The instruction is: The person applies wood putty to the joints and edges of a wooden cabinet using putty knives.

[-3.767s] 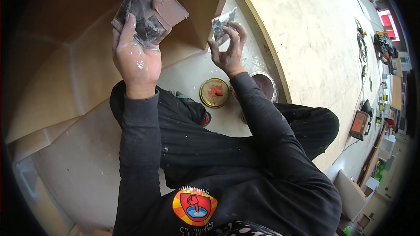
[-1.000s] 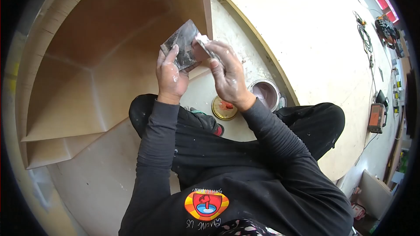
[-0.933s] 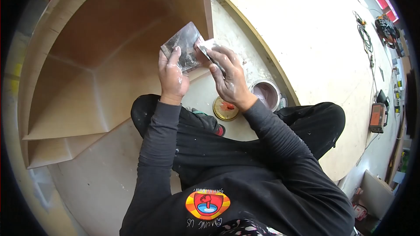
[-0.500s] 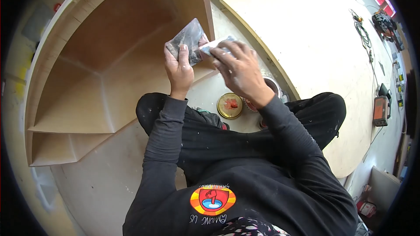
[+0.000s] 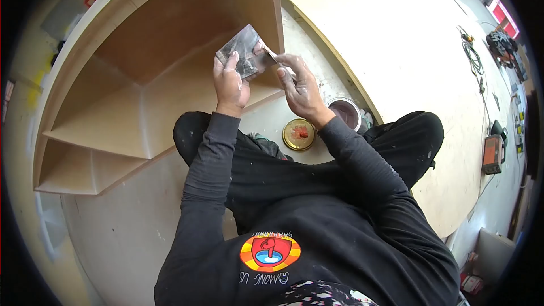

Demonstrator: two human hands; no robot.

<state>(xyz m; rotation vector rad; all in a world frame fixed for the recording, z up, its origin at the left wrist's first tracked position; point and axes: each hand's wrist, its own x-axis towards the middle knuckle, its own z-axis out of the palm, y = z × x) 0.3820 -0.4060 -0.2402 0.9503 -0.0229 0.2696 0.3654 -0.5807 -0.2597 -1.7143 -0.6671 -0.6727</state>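
Observation:
My left hand (image 5: 231, 82) is closed round the lower left side of a flat, smeared grey plate (image 5: 245, 48), its thumb lying over the face. A little pinkish paste shows near the plate's right corner. At that corner, my right hand (image 5: 301, 86) pinches a thin flat blade (image 5: 273, 55), seen nearly edge-on, touching or very near the plate. Whitish residue covers the fingers of both hands. Below them on the floor lies a round gold lid (image 5: 298, 134) with red-orange paste on it, beside an open can (image 5: 345, 112) of greyish-pink material.
A curved wooden shelf unit (image 5: 105, 113) stands on the left. A large pale wooden panel (image 5: 396, 51) spans the right, with cables (image 5: 473, 59) and an orange-and-black device (image 5: 493, 153) at its far side.
My right hand has turned and dropped slightly, bringing the blade from a broad view to nearly edge-on. The plate has turned a little in my left hand. More of the can shows.

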